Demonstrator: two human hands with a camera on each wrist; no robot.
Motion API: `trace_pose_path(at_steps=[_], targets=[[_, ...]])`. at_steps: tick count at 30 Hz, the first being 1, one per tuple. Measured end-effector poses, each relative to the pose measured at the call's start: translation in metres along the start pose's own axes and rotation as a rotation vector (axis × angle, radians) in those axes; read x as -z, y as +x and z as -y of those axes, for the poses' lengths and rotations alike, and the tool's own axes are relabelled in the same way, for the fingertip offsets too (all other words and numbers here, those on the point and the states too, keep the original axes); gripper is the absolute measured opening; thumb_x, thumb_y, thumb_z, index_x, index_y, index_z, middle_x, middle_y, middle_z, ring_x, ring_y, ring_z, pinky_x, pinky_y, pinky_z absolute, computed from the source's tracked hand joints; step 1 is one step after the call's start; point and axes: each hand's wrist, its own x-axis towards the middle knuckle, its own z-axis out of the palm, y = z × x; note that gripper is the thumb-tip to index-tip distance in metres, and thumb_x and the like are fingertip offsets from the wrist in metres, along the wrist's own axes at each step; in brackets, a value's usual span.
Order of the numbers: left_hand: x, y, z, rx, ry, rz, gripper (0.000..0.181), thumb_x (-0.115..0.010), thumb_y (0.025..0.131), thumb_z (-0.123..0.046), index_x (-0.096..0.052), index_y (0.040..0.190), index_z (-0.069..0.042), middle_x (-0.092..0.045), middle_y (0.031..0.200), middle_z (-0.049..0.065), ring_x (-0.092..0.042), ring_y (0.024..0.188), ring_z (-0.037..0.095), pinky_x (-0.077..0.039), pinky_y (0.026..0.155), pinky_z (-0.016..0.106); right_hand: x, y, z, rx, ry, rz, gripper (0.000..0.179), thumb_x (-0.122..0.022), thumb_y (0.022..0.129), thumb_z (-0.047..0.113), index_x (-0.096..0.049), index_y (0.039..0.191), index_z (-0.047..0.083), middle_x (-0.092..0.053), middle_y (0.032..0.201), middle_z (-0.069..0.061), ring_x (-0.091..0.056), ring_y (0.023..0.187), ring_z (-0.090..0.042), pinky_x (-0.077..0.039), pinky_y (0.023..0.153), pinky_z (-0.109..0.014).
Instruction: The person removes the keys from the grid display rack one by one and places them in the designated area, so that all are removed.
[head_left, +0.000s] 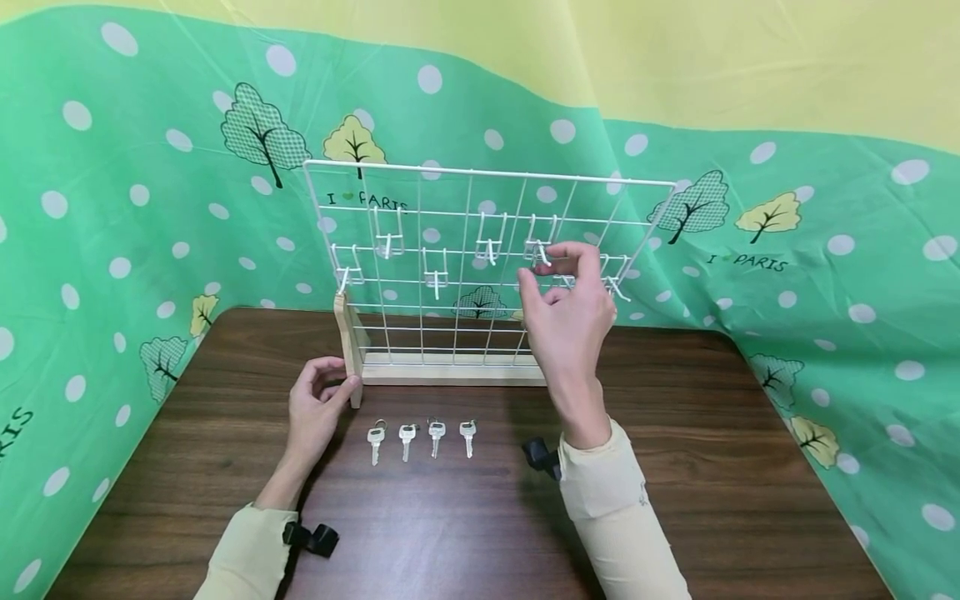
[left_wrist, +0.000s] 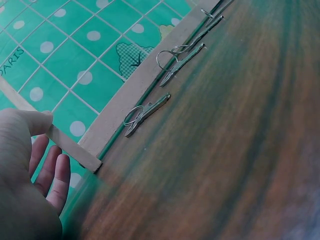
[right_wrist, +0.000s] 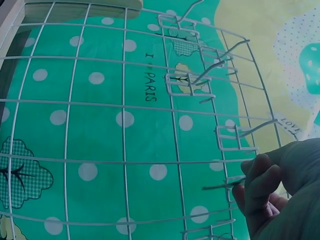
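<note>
"What's in that right grip (head_left: 570, 312)?"

"A key (right_wrist: 216, 187), I think, seen edge-on. Thumb and fingers are pinched narrow on it, beside a hook (head_left: 538, 250) right of the rack's (head_left: 490, 172) middle."

"Would it be heavy?"

"Next to nothing, I'd guess. Stiff metal, hard to harm, but thin and smooth, so it could twist in the fingers. I'd pinch the broad head and leave its ring clear."

"And those four keys (head_left: 437, 429)?"

"In a row on the desk (head_left: 675, 467), just in front of the rack, lying flat (fiddly to lift, I'd imagine, unless you catch a ring)."

"The left grip (head_left: 315, 408)?"

"Holding the wooden upright (head_left: 348, 342) at the rack's left end, thumb on one side, fingers on the other. Sensible: the wire looks light enough to rock when nudged, and the wood seems the sturdier place to hold."
</note>
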Motion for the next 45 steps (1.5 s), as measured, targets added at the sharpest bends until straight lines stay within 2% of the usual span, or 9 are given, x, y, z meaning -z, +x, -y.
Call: trace_pose_path(at_steps=[4,8,15,20,22,29,38,45], targets=[[0.000,0.000,0.000,0.002,-0.001,0.000,0.034,-0.076,0.096,0.015,-0.061,0.127,0.016,-0.070,0.110,-0.005,-0.069,0.103,0.010,-0.059,0.081,0.015,-0.001,0.002,0.000,-0.017,-0.032,0.006,0.031,-0.084,0.096,0.009,-0.065,0.121,0.003,-0.079,0.101,-0.010,-0.055,0.049,-0.003,-0.049,0.087,-0.038],[0.000,0.000,-0.002,0.006,-0.001,-0.002,0.033,-0.076,0.097,0.015,-0.061,0.126,0.016,-0.070,0.109,-0.005,-0.069,0.103,0.010,-0.059,0.081,0.015,-0.001,0.004,0.001,-0.035,-0.042,0.009,0.029,-0.083,0.097,0.010,-0.066,0.119,0.004,-0.078,0.101,-0.009,-0.059,0.052,-0.009,-0.049,0.080,-0.035],[0.000,0.000,-0.002,0.011,-0.002,0.002,0.033,-0.076,0.097,0.015,-0.061,0.126,0.016,-0.070,0.110,-0.005,-0.069,0.103,0.010,-0.059,0.080,0.015,0.000,0.008,0.004,-0.050,-0.044,0.016,0.027,-0.081,0.099,0.010,-0.067,0.121,0.004,-0.078,0.101,-0.008,-0.057,0.053,-0.001,-0.047,0.071,-0.034],[0.000,0.000,-0.003,0.010,0.002,0.003,0.034,-0.076,0.096,0.015,-0.061,0.127,0.016,-0.070,0.110,-0.005,-0.069,0.103,0.010,-0.059,0.079,0.015,0.001,0.010,0.004,-0.065,-0.056,0.033,0.027,-0.081,0.099,0.012,-0.069,0.122,0.005,-0.078,0.100,-0.007,-0.056,0.054,0.000,-0.047,0.071,-0.036],[-0.001,0.000,-0.004,0.010,0.003,0.003,0.034,-0.076,0.096,0.015,-0.061,0.127,0.016,-0.070,0.110,-0.005,-0.069,0.103,0.010,-0.059,0.079,0.015,0.001,0.010,0.003,-0.067,-0.058,0.040,0.025,-0.080,0.099,0.011,-0.070,0.120,0.004,-0.078,0.099,-0.008,-0.056,0.054,-0.002,-0.046,0.071,-0.034],[-0.002,0.001,-0.006,0.012,0.001,-0.001,0.033,-0.076,0.097,0.015,-0.061,0.126,0.016,-0.070,0.109,-0.004,-0.069,0.103,0.010,-0.059,0.079,0.015,0.005,0.012,0.004,-0.046,-0.024,0.050,0.016,-0.077,0.099,0.004,-0.069,0.113,0.000,-0.076,0.098,-0.010,-0.054,0.051,-0.005,-0.039,0.049,-0.015],[-0.002,0.000,-0.008,0.011,-0.012,-0.006,0.031,-0.075,0.097,0.014,-0.060,0.125,0.017,-0.070,0.109,-0.004,-0.069,0.102,0.009,-0.059,0.079,0.015,0.008,0.012,0.007,-0.046,-0.014,0.047,0.011,-0.076,0.099,0.002,-0.071,0.108,-0.001,-0.077,0.097,-0.011,-0.055,0.054,-0.004,-0.040,0.050,-0.012],[-0.003,-0.001,-0.009,0.002,-0.013,-0.010,0.031,-0.075,0.096,0.016,-0.061,0.123,0.017,-0.070,0.108,-0.003,-0.070,0.101,0.010,-0.060,0.079,0.015,0.013,0.011,0.009,-0.059,0.034,0.044,0.008,-0.076,0.099,0.002,-0.073,0.106,-0.001,-0.076,0.094,-0.009,-0.057,0.053,0.003,-0.044,0.054,-0.015]])
